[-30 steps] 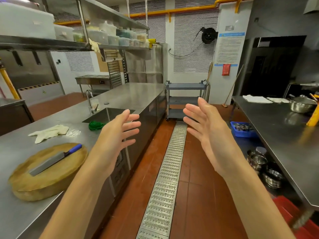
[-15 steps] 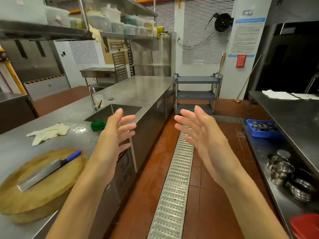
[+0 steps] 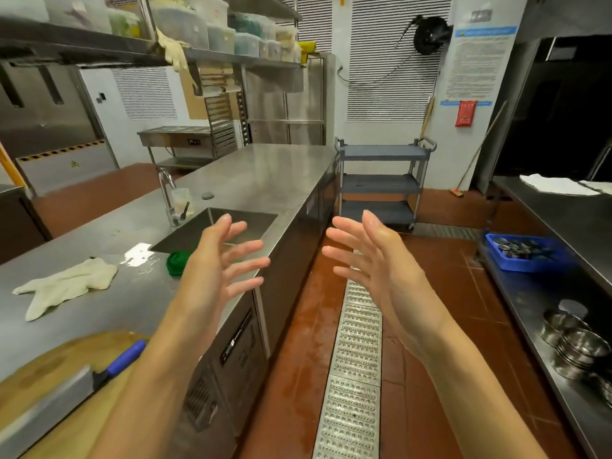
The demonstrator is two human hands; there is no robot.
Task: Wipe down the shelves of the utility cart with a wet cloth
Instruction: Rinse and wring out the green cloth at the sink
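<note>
A grey three-shelf utility cart [image 3: 381, 183] stands against the far wall at the end of the aisle. A cream cloth [image 3: 71, 284] lies flat on the steel counter [image 3: 258, 173] at the left. My left hand [image 3: 220, 263] and my right hand [image 3: 374, 256] are held up in front of me with palms facing each other and fingers spread. Both hands hold nothing. They hang over the aisle, well short of the cart.
A sink [image 3: 215, 230] with a tap [image 3: 167, 197] is set in the counter, a green scrubber [image 3: 177, 261] at its edge. A cleaver [image 3: 76, 389] lies on a wooden board [image 3: 39, 376]. A floor drain grate [image 3: 356, 366] runs down the aisle. Right bench holds steel bowls [image 3: 573, 342] and a blue tray [image 3: 523, 253].
The view has moved forward down the aisle, so the cart looks nearer. Both hands stay raised and spread, drifting slightly closer together.
</note>
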